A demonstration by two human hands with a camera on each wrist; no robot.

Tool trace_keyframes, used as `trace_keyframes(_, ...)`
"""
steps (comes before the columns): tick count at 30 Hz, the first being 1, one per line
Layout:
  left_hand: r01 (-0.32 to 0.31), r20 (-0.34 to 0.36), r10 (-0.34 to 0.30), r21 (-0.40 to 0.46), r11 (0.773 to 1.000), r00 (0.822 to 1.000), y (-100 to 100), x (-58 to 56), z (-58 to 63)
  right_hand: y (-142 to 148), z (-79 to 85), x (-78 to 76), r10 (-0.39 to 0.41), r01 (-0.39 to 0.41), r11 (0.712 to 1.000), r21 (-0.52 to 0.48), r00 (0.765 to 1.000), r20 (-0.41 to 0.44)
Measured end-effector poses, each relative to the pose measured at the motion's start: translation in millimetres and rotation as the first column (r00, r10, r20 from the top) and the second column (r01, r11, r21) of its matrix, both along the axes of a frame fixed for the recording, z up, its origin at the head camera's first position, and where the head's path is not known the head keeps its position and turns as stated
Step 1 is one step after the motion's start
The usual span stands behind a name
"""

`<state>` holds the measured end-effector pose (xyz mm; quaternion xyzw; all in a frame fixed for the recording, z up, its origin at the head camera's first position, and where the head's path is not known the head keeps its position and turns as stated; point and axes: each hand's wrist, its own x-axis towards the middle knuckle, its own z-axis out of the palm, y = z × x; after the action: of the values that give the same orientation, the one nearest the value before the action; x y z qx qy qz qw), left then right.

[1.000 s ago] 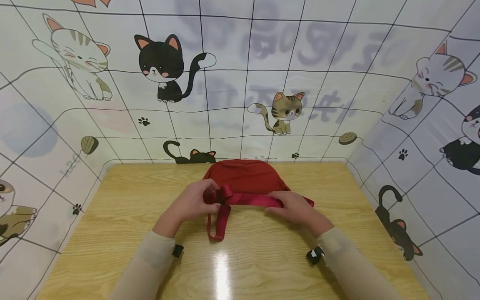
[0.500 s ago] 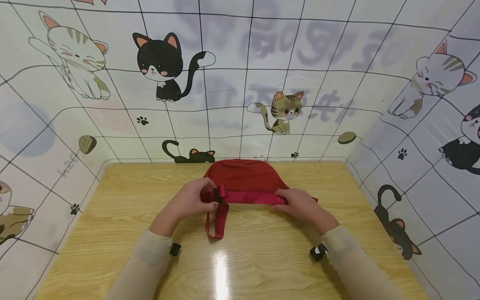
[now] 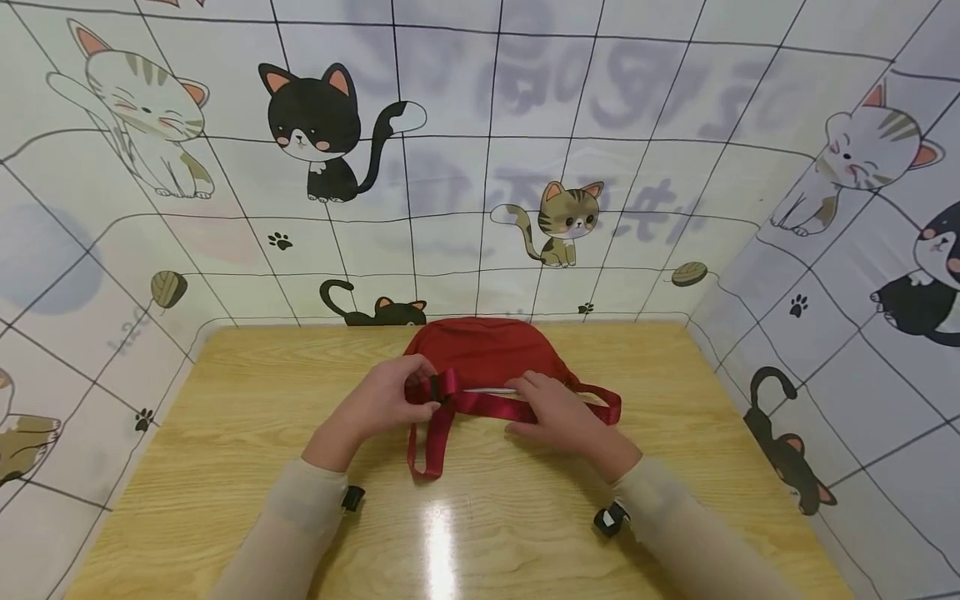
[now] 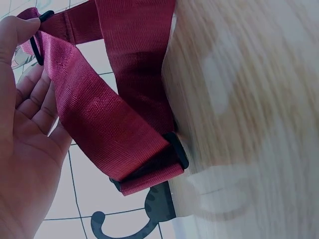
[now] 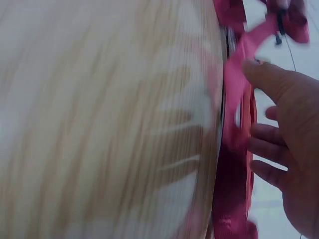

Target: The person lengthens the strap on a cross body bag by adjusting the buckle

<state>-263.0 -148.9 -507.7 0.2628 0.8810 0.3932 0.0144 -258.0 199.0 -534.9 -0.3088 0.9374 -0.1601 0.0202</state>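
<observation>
A red waist bag point(image 3: 483, 350) lies at the back of the table with its strap point(image 3: 491, 407) along the front. My left hand point(image 3: 378, 400) pinches the strap between thumb and fingers beside a black buckle piece point(image 3: 435, 389). A strap loop point(image 3: 431, 450) hangs below it. In the left wrist view the folded webbing point(image 4: 99, 109) runs from the thumb to a black slider point(image 4: 177, 150). My right hand point(image 3: 562, 421) is over the strap's right part, fingers extended. In the blurred right wrist view its thumb and fingertips meet the strap point(image 5: 232, 169) without closing round it.
The wooden table point(image 3: 480, 517) is bounded behind and at the sides by a white sheet point(image 3: 450, 242) printed with cats and grid lines. Another strap loop point(image 3: 611, 407) sticks out at the bag's right end. A pale strip point(image 3: 487, 390) shows between bag and strap.
My right hand first slid right along the strap, then came off its right part and moved left. The right-hand loop now shows. My left hand keeps its pinch, nearly in place.
</observation>
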Motion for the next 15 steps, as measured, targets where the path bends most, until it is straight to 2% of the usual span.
trace_keyframes(7,-0.012,0.006,0.012,0.001,1.000,1.000,2,1.0,1.2,-49,1.9,-1.3,0.058,-0.033,0.977,-0.210,0.992,0.115)
trace_keyframes(12,0.003,0.006,-0.003,0.022,1.000,1.000,3,1.6,1.8,-71,-6.8,-8.0,0.102,-0.067,0.956,-0.287,0.989,0.110)
trace_keyframes(15,0.009,0.018,-0.010,0.043,0.999,1.000,3,1.5,1.6,-76,-8.9,-7.2,0.096,-0.061,0.950,-0.307,0.990,0.100)
